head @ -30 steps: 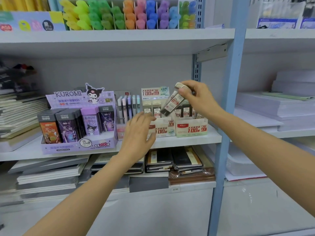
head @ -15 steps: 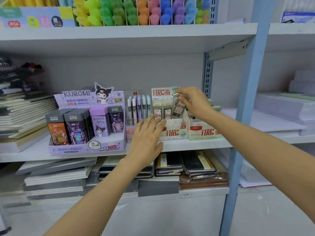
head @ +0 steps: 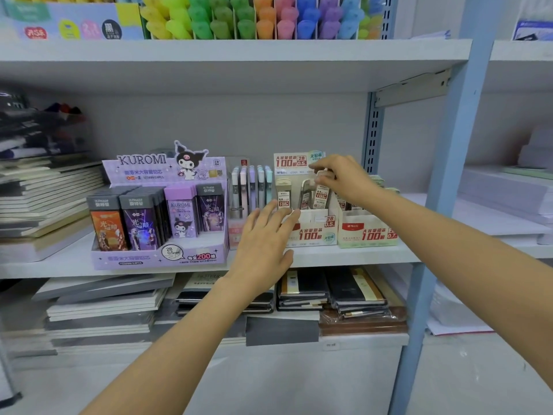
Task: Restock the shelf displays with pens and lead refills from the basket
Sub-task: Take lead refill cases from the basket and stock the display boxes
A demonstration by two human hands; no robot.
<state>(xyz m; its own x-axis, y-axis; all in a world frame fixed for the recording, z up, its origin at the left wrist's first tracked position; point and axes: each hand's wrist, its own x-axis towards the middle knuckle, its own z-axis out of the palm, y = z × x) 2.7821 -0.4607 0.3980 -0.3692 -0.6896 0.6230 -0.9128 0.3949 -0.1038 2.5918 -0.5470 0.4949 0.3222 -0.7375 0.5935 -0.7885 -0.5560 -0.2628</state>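
Right hand (head: 344, 181) pinches a lead refill case (head: 321, 196) upright into the display box (head: 314, 233); flat left hand (head: 263, 238) should brace it.

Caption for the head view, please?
Right hand pinches a lead refill case in the 0.5 display box; left hand open at its front.

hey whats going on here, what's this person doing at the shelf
A person is restocking a stationery shelf. The right hand pinches a lead refill case by its top and holds it upright, lower end in the white display box beside other cases standing there. The left hand is open, straight fingers at the box's front, seemingly steadying it. A purple display of refills stands further left.
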